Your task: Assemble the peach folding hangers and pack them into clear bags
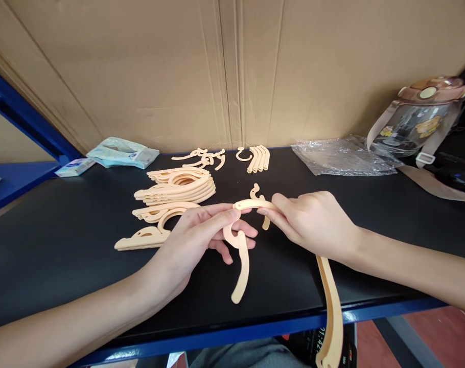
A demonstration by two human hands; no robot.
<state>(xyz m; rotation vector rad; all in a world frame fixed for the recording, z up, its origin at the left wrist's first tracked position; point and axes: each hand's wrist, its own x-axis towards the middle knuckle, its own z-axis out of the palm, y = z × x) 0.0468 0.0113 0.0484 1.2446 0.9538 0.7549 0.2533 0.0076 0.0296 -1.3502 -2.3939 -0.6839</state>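
My left hand [213, 225] pinches a cream plastic folding-hanger piece between thumb and forefinger, its other fingers spread below. The piece has a curved hook part [229, 234] and a short arm [240, 276] that hangs down from it. At the pinched joint, a second short arm [251, 204] runs sideways to my right hand [312, 217], whose thumb and fingers are closed on its far end. Behind the hands lies another hook-shaped piece [255, 192], partly hidden. A long curved strip [330, 306] shows below my right wrist, past the table edge; its upper end is hidden.
Stacked cream hangers [175, 194] lie left of centre on the black table [83, 225]. Loose hook pieces [204, 157] and curved arms [259, 158] sit farther back. A tissue pack [121, 152], clear plastic bag [343, 156] and strapped bottle [416, 122] stand near the cardboard wall.
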